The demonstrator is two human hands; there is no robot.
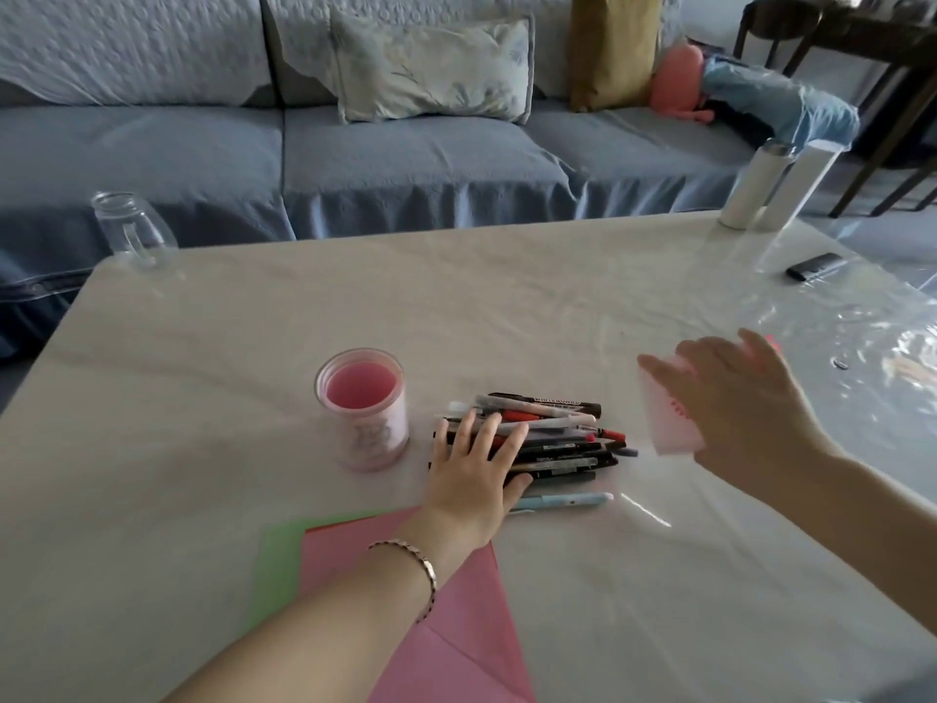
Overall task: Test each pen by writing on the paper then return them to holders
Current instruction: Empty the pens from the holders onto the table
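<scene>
Your left hand (pixel 476 464) lies flat, fingers straight, on the pens (pixel 557 438) heaped on the tabletop (pixel 253 322) beside a holder (pixel 365 413). Your right hand (pixel 735 398) grips a second holder (pixel 669 423), tilted, right of the pile.

A pile of pens (pixel 552 438), mostly black with some red and white, lies at frame centre. A light blue pen (pixel 568 499) lies just below it. A pink holder (pixel 362 413) stands upright left of the pile. A second holder (pixel 669 423), blurred, tilts in the right hand (pixel 735 398). At lower centre, a pink sheet (pixel 471 616) overlaps a green sheet (pixel 281 565).
</scene>
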